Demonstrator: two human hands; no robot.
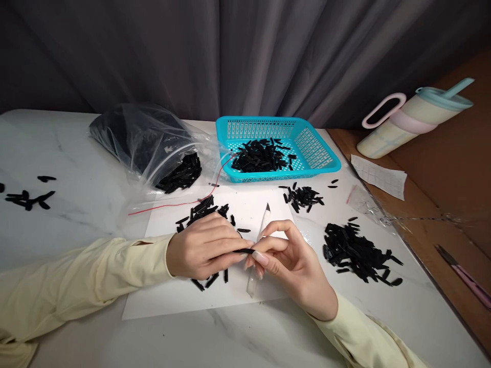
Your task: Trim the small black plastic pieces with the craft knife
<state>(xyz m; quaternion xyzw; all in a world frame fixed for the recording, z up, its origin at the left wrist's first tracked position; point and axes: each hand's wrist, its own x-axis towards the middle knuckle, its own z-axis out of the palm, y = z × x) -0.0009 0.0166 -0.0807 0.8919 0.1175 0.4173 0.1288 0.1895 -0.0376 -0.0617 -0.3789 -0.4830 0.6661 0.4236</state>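
1. Your left hand (203, 245) and your right hand (286, 260) meet in the middle of the frame, low down. Both are curled almost shut, and their fingertips pinch one thin black strip (242, 251) between them. Keep that pinch soft, so the strip does not bend.
2. A white pen-like tool (259, 240) lies under your right hand, partly hidden. I cannot tell if your fingers grip it. Mind its dark tip near your skin.
3. Stay over the white sheet (184, 296), where black bits are easy to see.
4. To the right of your hands lies a big pile of strips (355, 250). Keep your sleeve off it.
5. Higher up, a small pile (303, 197) sits just below the blue basket (318, 148), which holds more strips.
6. At upper left of the middle lies a clear bag (149, 138) with strips spilling out.
7. A cup (414, 120) leans at the upper right, well apart.
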